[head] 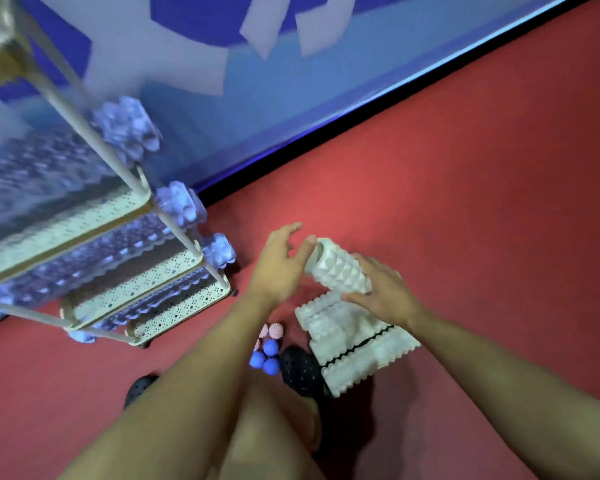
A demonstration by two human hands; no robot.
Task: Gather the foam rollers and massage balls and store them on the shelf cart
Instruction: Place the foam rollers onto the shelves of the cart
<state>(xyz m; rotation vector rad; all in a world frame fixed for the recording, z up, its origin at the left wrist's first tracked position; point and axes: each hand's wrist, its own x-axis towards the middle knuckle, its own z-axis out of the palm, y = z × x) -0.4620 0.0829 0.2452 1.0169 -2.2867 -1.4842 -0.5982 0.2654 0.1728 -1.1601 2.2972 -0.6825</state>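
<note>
White studded roller (340,270) tilted in my hands; more white rollers (354,344) on floor, blue and pink balls (267,351) beside (cart (174,268) holds purple rollers (181,204)).

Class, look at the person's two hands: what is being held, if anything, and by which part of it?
A white foam roller: the right hand grips its far end and side, while the left hand touches its open near end with the thumb.

Open red floor (465,202) lies right; the shelf cart (174,299) and its protruding purple rollers (219,252) crowd the left.

The wall banner (291,81) lettering is too blurred to read.
</note>
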